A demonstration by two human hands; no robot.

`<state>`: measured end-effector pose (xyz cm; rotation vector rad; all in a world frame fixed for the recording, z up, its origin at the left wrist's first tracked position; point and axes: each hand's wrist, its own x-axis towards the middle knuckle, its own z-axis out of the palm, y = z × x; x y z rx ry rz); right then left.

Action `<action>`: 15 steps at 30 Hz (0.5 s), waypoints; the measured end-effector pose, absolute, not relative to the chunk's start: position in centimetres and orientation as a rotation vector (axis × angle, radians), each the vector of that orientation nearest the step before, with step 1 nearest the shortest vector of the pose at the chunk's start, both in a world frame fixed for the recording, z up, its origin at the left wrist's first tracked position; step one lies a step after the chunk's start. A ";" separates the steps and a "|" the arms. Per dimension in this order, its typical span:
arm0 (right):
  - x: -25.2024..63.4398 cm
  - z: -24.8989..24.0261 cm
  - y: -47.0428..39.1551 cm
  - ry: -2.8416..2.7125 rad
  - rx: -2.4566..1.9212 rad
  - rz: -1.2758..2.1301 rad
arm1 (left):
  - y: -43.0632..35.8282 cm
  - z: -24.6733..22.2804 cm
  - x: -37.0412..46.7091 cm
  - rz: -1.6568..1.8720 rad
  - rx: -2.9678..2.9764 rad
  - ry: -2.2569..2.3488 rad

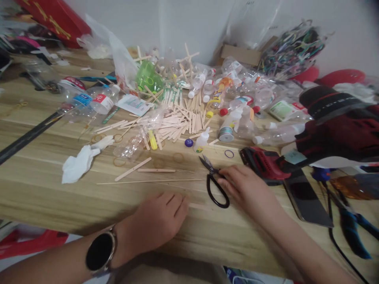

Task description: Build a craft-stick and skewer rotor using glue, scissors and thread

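Note:
Black-handled scissors lie on the wooden table with their blades slightly apart. My right hand has its fingers closed at the far handle loop, which they partly cover. My left hand, with a watch on the wrist, rests low over the table with curled fingers. From beneath its fingertips a pale craft stick sticks out to the right, blurred; the rest is hidden. Just beyond lie a thin bamboo skewer, a craft stick with small dark marks and a slanted craft stick.
A pile of craft sticks spreads across the middle, with plastic bottles behind. At right are a red-black power drill, a phone and pliers. A crumpled tissue, a clear bottle and a glue bottle lie nearer.

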<state>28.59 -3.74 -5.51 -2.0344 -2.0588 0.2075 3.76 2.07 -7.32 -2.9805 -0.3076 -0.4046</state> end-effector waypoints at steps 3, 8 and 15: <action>30.8 -7.1 -2.0 -2.252 -2.058 0.031 | 2.4 -8.1 4.3 -0.265 -2.919 -0.399; 31.1 -8.0 -1.8 -2.304 -2.089 0.027 | 2.2 -8.4 4.3 -0.258 -2.902 -0.411; 32.6 -6.7 -4.9 -2.082 -2.087 0.200 | 1.6 -9.9 1.9 -0.372 -2.948 -0.270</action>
